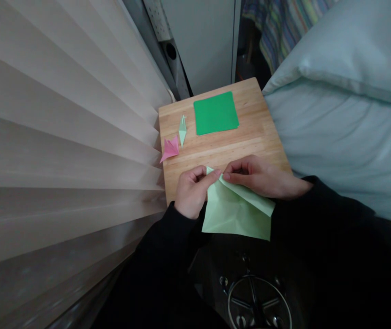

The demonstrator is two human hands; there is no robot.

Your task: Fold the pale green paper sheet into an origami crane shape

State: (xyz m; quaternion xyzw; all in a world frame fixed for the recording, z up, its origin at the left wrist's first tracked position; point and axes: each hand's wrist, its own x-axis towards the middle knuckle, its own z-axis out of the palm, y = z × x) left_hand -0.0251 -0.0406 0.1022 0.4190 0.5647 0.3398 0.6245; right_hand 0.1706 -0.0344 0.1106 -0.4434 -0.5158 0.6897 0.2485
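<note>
A sheet of light green origami paper (235,212) hangs between my hands at the near edge of the small wooden table. Its upper right side is folded over in a flap, and faint creases cross the middle. My left hand (193,189) pinches the upper left corner, thumb on top. Close beside it, my right hand (255,176) pinches the folded upper edge with thumb and forefinger. Beyond them on the table lie a pink folded paper piece (171,148) and a narrow pale green folded piece (182,131).
A stack of green paper (216,113) lies at the back of the wooden table (250,144). Pleated curtain (79,151) borders the left side. Bedding (325,128) and a pillow (360,50) are at the right. A wheeled chair base (259,301) shows below.
</note>
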